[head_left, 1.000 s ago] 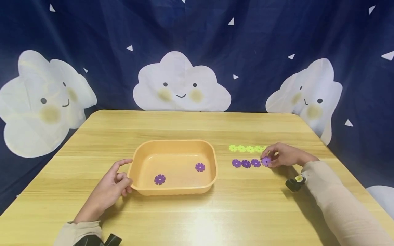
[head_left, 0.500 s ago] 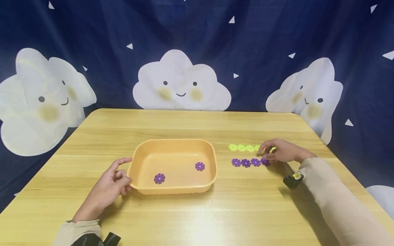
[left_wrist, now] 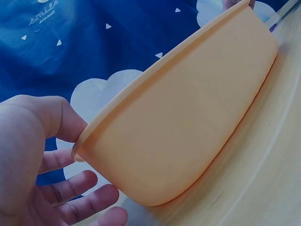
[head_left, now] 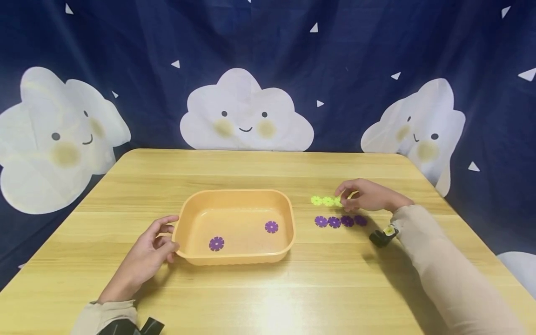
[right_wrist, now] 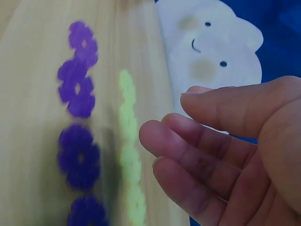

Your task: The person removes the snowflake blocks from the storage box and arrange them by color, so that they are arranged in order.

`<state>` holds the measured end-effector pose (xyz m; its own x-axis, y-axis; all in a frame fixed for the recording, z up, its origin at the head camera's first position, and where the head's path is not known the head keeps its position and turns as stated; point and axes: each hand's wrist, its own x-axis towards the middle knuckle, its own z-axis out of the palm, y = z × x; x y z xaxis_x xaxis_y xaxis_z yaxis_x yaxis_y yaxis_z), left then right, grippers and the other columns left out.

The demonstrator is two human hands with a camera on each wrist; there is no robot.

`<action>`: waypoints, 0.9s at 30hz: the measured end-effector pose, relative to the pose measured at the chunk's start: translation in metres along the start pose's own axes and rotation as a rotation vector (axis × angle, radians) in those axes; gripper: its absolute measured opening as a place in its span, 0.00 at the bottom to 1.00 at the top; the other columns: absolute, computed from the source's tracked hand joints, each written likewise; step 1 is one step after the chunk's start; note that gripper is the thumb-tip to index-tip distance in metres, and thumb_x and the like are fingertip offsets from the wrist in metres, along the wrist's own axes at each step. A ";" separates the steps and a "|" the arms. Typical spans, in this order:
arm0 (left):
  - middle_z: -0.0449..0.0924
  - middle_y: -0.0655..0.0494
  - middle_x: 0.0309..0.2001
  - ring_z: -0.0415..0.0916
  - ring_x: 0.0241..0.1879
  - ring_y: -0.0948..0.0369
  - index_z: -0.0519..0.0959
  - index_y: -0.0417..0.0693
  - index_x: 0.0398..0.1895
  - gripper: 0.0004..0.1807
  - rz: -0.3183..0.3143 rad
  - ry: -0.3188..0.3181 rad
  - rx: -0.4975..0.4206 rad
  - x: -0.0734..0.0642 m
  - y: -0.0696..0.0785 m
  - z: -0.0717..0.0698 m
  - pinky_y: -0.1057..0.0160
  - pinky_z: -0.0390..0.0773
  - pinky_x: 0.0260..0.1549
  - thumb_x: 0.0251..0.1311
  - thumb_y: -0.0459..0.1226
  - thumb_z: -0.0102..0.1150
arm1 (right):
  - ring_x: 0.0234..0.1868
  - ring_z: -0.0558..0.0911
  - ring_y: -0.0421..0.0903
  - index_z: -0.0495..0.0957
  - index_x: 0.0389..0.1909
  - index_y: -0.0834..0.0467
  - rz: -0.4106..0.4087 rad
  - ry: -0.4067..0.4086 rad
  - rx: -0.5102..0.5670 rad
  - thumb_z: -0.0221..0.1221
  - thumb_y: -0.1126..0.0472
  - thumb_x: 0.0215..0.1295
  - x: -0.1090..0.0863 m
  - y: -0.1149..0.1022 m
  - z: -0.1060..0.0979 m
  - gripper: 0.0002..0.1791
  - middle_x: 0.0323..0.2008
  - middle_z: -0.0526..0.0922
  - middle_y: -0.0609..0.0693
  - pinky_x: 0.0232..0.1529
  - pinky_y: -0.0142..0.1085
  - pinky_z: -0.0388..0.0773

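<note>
My left hand (head_left: 146,253) holds the left rim of an orange plastic basin (head_left: 234,258), its thumb and forefinger at the edge; the left wrist view shows the basin's outer wall (left_wrist: 178,113). Two purple snowflake discs (head_left: 216,244) lie apart inside the basin. To its right, several purple discs form a row (head_left: 334,222) on the table. Behind that runs a row of yellow-green snowflake discs (head_left: 322,201). Over this row's right part hovers my right hand (head_left: 368,195), fingers loosely bent with nothing between them in the right wrist view. It hides the row's right end.
The wooden table (head_left: 251,298) has its far edge against a dark blue curtain (head_left: 276,42) printed with white clouds. A black wrist camera (head_left: 383,236) hangs under my right sleeve, low over the tabletop.
My right hand has let go of a purple disc, which now lies at the purple row's right end. The hand has moved left and back, over the yellow-green row. My left hand stays put.
</note>
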<state>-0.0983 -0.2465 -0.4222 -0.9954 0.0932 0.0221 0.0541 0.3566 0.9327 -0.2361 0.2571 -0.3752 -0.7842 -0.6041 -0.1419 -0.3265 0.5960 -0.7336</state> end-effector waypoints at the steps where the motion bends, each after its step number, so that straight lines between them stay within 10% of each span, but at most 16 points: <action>1: 0.63 0.41 0.54 0.74 0.32 0.57 0.57 0.41 0.70 0.33 0.003 0.000 -0.003 0.000 0.000 0.000 0.63 0.79 0.31 0.61 0.26 0.53 | 0.37 0.80 0.51 0.73 0.50 0.72 -0.001 -0.001 -0.003 0.57 0.77 0.60 0.003 -0.003 0.000 0.16 0.38 0.79 0.63 0.37 0.37 0.80; 27: 0.63 0.39 0.56 0.74 0.38 0.59 0.56 0.42 0.71 0.33 -0.009 -0.007 -0.015 0.002 -0.002 0.000 0.62 0.81 0.34 0.62 0.27 0.52 | 0.42 0.82 0.52 0.76 0.50 0.63 -0.089 -0.086 -0.065 0.64 0.75 0.57 0.065 -0.071 0.024 0.19 0.43 0.79 0.62 0.42 0.39 0.82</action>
<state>-0.1003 -0.2473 -0.4239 -0.9953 0.0965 0.0109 0.0435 0.3431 0.9383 -0.2511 0.1630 -0.3483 -0.7032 -0.6978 -0.1366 -0.4286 0.5693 -0.7016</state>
